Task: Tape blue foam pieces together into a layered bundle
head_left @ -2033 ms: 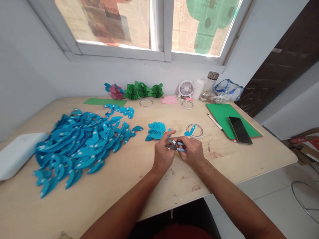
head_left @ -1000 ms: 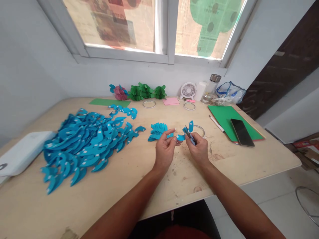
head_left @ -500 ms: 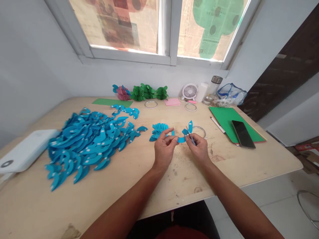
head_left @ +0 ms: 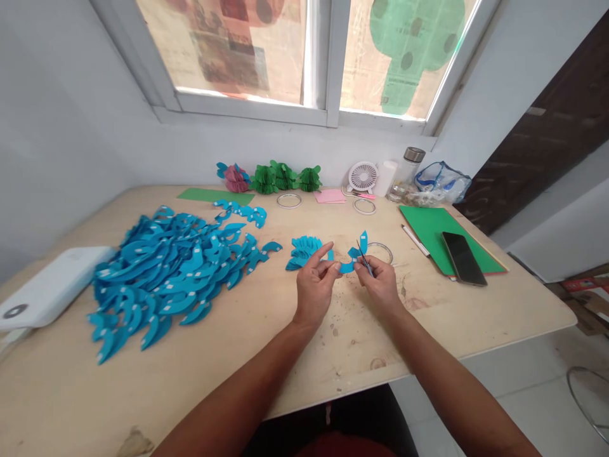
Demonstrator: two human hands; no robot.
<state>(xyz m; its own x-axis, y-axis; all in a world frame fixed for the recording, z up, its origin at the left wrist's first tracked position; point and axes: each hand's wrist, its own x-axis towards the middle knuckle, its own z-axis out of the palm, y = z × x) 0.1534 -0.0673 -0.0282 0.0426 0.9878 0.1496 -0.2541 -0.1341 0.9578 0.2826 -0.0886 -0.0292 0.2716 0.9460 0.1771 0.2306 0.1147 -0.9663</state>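
Observation:
My left hand (head_left: 314, 289) pinches one end of a curved blue paper piece (head_left: 349, 259) held just above the wooden table (head_left: 266, 355). My right hand (head_left: 380, 284) grips thin metal tweezers (head_left: 364, 259) whose tips touch the piece near its raised right end. A small stack of blue pieces (head_left: 303, 250) lies just behind my left hand. A roll of tape (head_left: 379, 251) lies flat behind my right hand.
A large heap of blue curved cut-outs (head_left: 166, 270) covers the left of the table, beside a white box (head_left: 45, 289). Green sheets (head_left: 440, 238) with a phone (head_left: 463, 258) and a pen lie right. Paper ornaments (head_left: 280, 178), a small fan (head_left: 362, 176), a bottle and tape rolls line the back.
Two seconds ago both hands were low together over the tweezers. They then rose with the blue piece between them. Over the last half second almost nothing moved.

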